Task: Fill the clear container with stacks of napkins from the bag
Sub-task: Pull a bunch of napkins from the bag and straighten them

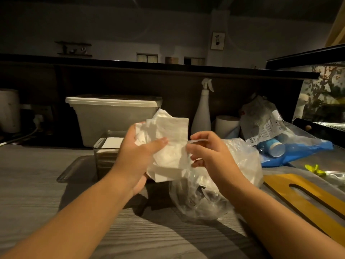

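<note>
My left hand (137, 156) grips an untidy stack of white napkins (170, 144), thumb across its front, held in the air above the counter. My right hand (209, 152) pinches the stack's right edge with curled fingers. Below and right of both hands lies the clear plastic bag (214, 187), crumpled and open on the counter. The clear container (104, 156) stands behind my left hand on a dark tray (74, 171); white napkins (113, 143) show inside it near the top.
A lidded white bin (112, 116) stands at the back. A white spray bottle (202, 111), a paper roll (226, 124) and a blue bag with cups (283, 146) crowd the right. A yellow board (306, 199) lies at right.
</note>
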`<state>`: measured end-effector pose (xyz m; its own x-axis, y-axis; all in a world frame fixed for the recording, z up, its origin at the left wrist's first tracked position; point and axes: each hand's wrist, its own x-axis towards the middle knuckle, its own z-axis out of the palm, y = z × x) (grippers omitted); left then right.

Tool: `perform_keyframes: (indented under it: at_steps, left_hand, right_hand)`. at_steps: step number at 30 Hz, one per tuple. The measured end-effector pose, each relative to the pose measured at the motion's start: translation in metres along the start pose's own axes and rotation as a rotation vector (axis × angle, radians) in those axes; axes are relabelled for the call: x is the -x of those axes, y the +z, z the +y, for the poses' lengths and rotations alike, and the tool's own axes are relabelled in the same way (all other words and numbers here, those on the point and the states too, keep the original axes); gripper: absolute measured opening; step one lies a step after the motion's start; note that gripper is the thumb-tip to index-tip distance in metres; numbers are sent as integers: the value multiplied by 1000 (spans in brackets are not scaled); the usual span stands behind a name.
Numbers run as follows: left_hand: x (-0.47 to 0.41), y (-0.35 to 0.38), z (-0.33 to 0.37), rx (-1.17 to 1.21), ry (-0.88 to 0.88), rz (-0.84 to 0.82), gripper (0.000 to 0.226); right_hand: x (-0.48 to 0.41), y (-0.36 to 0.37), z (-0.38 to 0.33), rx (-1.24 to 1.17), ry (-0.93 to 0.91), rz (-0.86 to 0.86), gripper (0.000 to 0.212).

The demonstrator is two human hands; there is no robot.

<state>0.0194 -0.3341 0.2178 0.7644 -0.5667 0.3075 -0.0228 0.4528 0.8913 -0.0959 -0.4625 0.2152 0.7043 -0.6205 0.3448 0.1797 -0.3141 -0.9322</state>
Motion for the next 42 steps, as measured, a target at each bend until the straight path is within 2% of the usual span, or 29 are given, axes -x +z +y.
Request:
perform_keyframes:
  at_steps: [2,4,13,22,26,28,32,35,42]
  left_hand:
    - [-4,-6,5,59,-2,31,47]
    - [-5,-9,7,62,-3,42,50]
    - [-5,-6,6,92,-61,2,52]
    - [2,2,6,227,-240,8,62]
    - [11,10,1,259,-308,1,41]
    - [13,13,-1,271,-325,10,36]
    - [13,15,0,269,-313,84,29]
    - [13,15,3,267,-303,112,30]
    - [17,16,5,269,-319,87,33]
  right_hand:
    - [2,0,2,-199,120,-180,38]
    - [5,5,1,-189,173,-256,45]
    - [6,3,-4,-198,189,-187,35]
    - [6,2,-12,-305,111,-179,20]
    - [8,-1,-17,-262,32,-155,19]
    - [9,-3,-21,-218,-9,-132,14]
    - [9,-6,-26,-160,-71,-5,17]
    - [10,-5,-27,-223,-56,40,17]
    - [16,-4,-33,-260,-125,-42,7]
